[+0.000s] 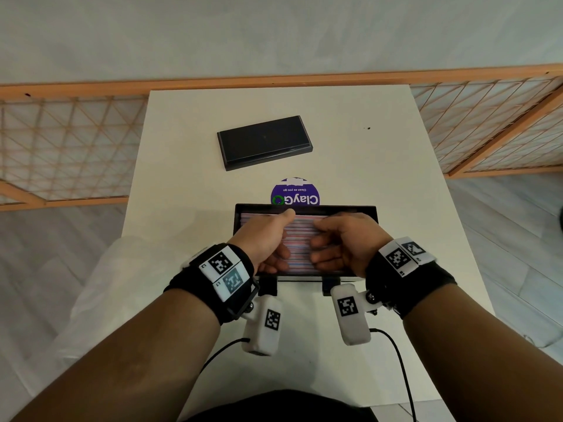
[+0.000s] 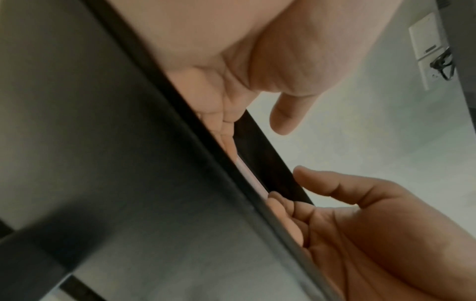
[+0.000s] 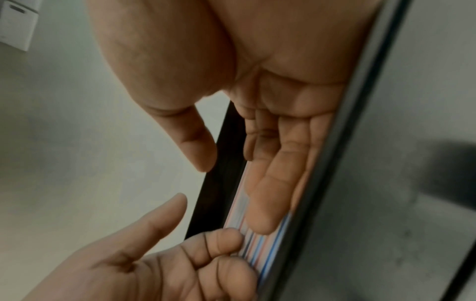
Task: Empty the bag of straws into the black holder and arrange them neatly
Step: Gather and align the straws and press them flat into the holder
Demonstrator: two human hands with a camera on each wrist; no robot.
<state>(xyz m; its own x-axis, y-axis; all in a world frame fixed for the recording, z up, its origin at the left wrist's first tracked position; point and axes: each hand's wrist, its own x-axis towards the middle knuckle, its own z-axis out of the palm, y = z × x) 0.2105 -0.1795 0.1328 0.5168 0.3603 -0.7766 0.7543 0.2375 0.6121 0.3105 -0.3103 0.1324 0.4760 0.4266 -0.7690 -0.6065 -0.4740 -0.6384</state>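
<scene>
While the arranging step is judged in hand, straws (image 1: 300,239) are seen lying lengthwise inside the black holder (image 1: 306,206) at the near table edge, pressed flat by the left hand (image 1: 268,239) and right hand (image 1: 344,239), fingers extended, nothing grasped. Next, evening of ends is likely required. Farther off, a black lid (image 1: 264,142) is noted.

The head view looks down from above onto the white table (image 1: 396,208), taking in both forearms. Each wrist view looks along its palm from very close, just above the rim of the black holder (image 1: 304,206). All three views share the holder (image 2: 268,163) (image 3: 221,173) and the straws (image 3: 260,250).
</scene>
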